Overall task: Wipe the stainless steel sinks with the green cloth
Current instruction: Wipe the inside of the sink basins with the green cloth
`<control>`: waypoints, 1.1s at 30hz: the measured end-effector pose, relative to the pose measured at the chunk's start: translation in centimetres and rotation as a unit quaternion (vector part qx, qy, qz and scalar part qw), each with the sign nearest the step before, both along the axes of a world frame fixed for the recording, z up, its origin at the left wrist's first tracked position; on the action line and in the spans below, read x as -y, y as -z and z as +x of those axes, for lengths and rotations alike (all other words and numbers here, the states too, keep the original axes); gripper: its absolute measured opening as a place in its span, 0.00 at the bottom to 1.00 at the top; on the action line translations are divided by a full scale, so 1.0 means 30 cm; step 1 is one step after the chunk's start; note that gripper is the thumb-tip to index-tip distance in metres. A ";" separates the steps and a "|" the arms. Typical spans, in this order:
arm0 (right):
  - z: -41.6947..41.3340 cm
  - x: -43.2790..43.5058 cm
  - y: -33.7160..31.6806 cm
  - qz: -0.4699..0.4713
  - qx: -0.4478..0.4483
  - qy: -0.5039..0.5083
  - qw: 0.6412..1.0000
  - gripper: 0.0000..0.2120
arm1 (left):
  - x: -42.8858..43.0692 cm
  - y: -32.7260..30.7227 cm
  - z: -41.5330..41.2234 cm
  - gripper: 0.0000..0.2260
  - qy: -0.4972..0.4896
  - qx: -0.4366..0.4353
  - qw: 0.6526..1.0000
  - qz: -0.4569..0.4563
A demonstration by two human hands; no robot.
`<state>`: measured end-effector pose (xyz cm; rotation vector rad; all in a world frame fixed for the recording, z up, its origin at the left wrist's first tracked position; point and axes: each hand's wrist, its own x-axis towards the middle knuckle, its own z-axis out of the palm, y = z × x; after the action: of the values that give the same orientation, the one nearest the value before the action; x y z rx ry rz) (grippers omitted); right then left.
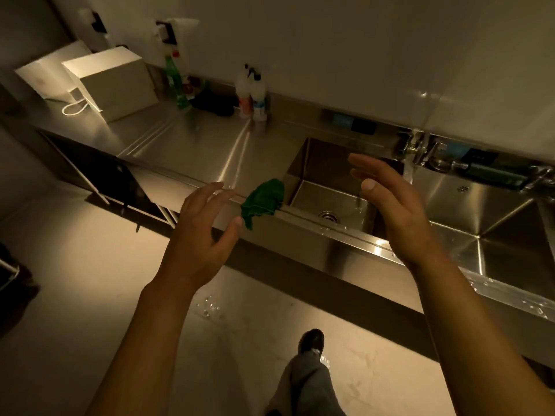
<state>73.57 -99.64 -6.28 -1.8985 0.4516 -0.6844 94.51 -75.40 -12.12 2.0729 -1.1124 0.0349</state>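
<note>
hands raised, fingers spread | left hand (pixel 200 235) near green cloth (pixel 263 199) | right hand (pixel 390 205)

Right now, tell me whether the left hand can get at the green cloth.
Probably yes. The left hand is open, and the green cloth lies uncovered on the counter edge just beyond it, with nothing between them.

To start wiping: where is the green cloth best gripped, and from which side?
Grip the cloth at its bunched middle, which lies crumpled on the counter edge left of the sink. Come from above and the left with the left hand, open and closest. The corner hanging over the front is probably too thin.
</note>
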 end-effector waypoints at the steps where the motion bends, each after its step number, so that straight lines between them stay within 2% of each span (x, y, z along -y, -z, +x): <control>1: 0.028 0.031 0.009 0.001 0.002 -0.002 1.000 0.23 | 0.024 0.011 0.018 0.21 0.001 -0.004 1.000 0.000; 11: 0.310 0.396 0.062 0.033 0.023 -0.017 0.999 0.25 | 0.342 0.006 0.266 0.20 -0.014 -0.012 0.999 0.035; 17: 0.428 0.584 0.108 0.039 0.019 -0.035 0.998 0.24 | 0.489 0.044 0.364 0.24 -0.044 -0.040 0.997 0.041; 22: 0.510 0.651 0.150 0.053 0.007 -0.048 0.997 0.24 | 0.543 0.088 0.418 0.21 -0.042 -0.056 0.996 0.053; 33: 0.650 0.700 0.214 0.061 -0.012 -0.037 0.997 0.24 | 0.625 0.161 0.600 0.23 -0.025 -0.058 0.995 0.080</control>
<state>93.08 -120.65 -12.71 -1.8010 0.4269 -0.5743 112.50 -94.15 -16.95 2.2146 -1.0217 -0.1535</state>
